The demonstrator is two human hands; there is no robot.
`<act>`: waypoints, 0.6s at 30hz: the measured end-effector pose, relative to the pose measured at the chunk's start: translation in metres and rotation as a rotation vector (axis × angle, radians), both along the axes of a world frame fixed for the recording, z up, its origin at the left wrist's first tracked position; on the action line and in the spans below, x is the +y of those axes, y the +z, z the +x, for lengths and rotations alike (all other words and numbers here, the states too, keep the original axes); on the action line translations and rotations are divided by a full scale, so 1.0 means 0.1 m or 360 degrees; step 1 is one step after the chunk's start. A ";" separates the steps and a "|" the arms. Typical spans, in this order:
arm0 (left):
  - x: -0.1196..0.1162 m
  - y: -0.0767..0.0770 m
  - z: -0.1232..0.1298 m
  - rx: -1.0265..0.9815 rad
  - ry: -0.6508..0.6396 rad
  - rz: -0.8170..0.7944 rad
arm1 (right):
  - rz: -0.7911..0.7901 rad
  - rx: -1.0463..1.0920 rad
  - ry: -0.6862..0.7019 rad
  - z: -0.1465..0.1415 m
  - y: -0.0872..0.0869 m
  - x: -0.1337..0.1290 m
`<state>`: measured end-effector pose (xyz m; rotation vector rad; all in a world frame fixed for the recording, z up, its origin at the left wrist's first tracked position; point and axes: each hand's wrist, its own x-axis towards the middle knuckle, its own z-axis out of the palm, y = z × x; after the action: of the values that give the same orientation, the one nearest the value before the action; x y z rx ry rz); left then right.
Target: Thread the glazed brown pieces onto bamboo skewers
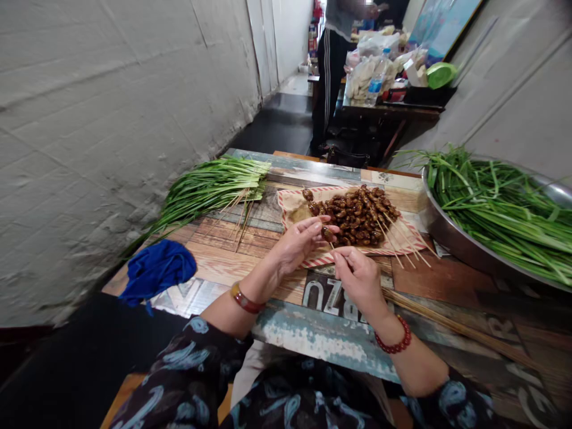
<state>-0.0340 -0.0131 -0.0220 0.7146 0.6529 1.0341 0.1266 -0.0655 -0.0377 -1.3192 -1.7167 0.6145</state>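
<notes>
Brown glossy pieces (357,217) lie heaped on a red-and-white edged paper (409,232) in the middle of the table. Several thin sticks poke out of the heap's right side. My left hand (298,241) is at the paper's front left edge, its fingers closed around a brown piece (328,234). Just to its right, my right hand (357,274) pinches a thin stick whose tip meets that piece. Two or so brown pieces sit in a line beyond my left fingers, on the paper's left part.
Green stalks (210,187) lie at the back left with loose sticks (242,223). A blue cloth (158,269) rests at the left edge. A metal bowl (465,238) of greens (500,202) stands right. Long sticks (460,328) lie front right. A person (328,77) stands beyond.
</notes>
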 end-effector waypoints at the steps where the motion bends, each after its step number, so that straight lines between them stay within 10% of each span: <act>1: 0.02 0.01 -0.02 -0.0014 0.0047 0.0007 | 0.0002 -0.0003 0.0012 0.00 -0.01 -0.01; 18: 0.08 -0.03 -0.09 -0.0077 0.0248 0.0125 | -0.0044 -0.0016 0.0078 0.00 -0.11 -0.04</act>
<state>-0.0429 -0.0052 -0.0251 0.7132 0.6358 1.2224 0.1269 -0.0700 -0.0491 -1.3045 -1.7588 0.6632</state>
